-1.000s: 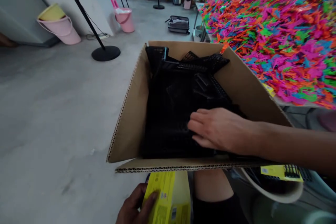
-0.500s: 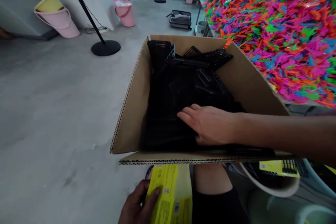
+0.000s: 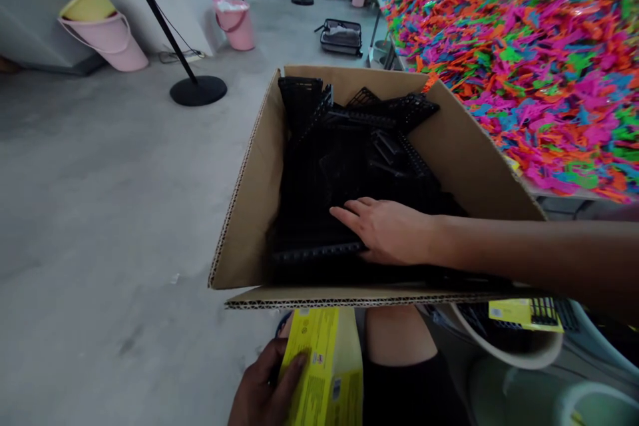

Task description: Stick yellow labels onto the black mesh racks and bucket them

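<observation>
A deep cardboard box stands open before me, filled with dark black perforated plastic pieces. Inside its near half, my right hand lies over a black plastic panel with a row of holes along its edge. The fingers rest on top and the thumb is at the near edge; the hand seems closed on the panel, though the dark hides the grip. Below the box, my left hand pinches a yellow printed card sleeve between thumb and fingers.
On the right, a table bears a large heap of bright plastic pieces. A white-rimmed bucket holding black pieces and a yellow card stands at lower right, beside a green bucket. A black pole base and pink buckets stand at left.
My right hand has shifted slightly up and left, and the holed edge of a black panel now shows beside it. My left hand keeps its hold on the yellow card sleeve.
</observation>
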The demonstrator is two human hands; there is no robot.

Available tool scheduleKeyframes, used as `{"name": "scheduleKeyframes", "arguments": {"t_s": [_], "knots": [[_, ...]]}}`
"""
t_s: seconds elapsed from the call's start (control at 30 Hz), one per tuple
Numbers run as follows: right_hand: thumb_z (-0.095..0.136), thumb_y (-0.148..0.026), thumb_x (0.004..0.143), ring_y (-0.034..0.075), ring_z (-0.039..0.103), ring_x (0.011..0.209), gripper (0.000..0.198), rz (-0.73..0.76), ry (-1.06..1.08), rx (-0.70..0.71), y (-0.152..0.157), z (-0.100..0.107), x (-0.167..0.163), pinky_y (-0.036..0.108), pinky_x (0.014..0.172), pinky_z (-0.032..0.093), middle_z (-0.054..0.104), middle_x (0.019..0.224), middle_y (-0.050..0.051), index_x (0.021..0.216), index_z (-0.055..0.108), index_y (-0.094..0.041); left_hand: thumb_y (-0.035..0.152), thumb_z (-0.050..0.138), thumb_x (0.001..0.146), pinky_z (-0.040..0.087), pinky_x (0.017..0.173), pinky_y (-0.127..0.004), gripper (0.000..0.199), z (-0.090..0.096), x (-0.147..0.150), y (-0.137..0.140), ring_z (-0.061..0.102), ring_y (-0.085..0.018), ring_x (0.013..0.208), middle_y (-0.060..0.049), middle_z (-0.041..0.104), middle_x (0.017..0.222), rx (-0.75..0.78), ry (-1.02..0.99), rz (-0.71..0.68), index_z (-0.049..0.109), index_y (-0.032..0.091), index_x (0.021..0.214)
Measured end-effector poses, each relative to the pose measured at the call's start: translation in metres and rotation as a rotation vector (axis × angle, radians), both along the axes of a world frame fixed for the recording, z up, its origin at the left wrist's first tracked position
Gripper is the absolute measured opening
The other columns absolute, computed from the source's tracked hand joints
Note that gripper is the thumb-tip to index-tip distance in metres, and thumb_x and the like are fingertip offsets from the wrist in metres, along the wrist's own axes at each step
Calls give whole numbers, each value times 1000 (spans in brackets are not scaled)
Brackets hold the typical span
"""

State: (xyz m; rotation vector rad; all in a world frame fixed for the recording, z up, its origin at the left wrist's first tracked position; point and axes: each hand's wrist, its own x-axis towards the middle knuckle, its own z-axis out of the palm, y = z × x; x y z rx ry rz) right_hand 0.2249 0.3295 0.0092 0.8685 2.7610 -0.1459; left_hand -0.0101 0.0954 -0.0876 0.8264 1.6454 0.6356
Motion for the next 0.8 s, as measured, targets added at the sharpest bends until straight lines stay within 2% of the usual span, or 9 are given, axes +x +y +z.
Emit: {"name": "scheduleKeyframes", "arguments": {"t_s": [0.13, 0.27, 0.37, 0.5, 0.63, 0.8], "knots": [[70, -31, 86, 28, 72, 103, 48, -70, 37, -96, 24, 17, 0, 34, 86, 53, 74, 118, 13, 130, 64, -13, 72, 63, 86, 54, 54, -26, 45, 3, 0, -1, 75, -25, 74, -1, 80, 82, 4, 41, -29, 71, 28, 90], [72, -31, 82, 23, 72, 87, 32, -231, 133, -104, 45, 46, 7, 28, 74, 48, 77, 96, 5, 111, 69, -18, 72, 63, 86, 54, 56, -26, 45, 10, -3, -7, 72, -22, 67, 0, 80, 81, 31, 34, -25, 71, 27, 90], [76, -31, 80, 20, 69, 80, 28, -361, 267, -180, 53, 67, 23, 26, 70, 48, 76, 91, 2, 104, 71, -18, 73, 64, 85, 54, 58, -27, 47, 19, -8, -14, 71, -22, 68, 0, 78, 77, 72, 35, -6, 70, 26, 88], [84, -33, 74, 20, 71, 84, 30, -521, 498, -414, 55, 87, 54, 27, 74, 55, 78, 93, 0, 98, 74, -19, 73, 65, 83, 54, 57, -28, 47, 32, -15, -26, 73, -24, 72, -1, 79, 82, 101, 65, 35, 69, 26, 90], [88, -30, 69, 21, 74, 82, 31, -713, 810, -655, 47, 94, 83, 29, 75, 60, 81, 93, 1, 96, 75, -19, 75, 68, 80, 54, 57, -29, 50, 46, -18, -40, 75, -25, 72, -2, 81, 87, 149, 64, 75, 67, 26, 90], [92, -23, 62, 22, 76, 77, 36, -896, 1090, -834, 33, 95, 103, 31, 74, 64, 82, 93, 8, 93, 76, -15, 75, 68, 81, 55, 59, -30, 50, 56, -18, -56, 74, -25, 70, -1, 80, 84, 203, 55, 72, 66, 26, 89]]}}
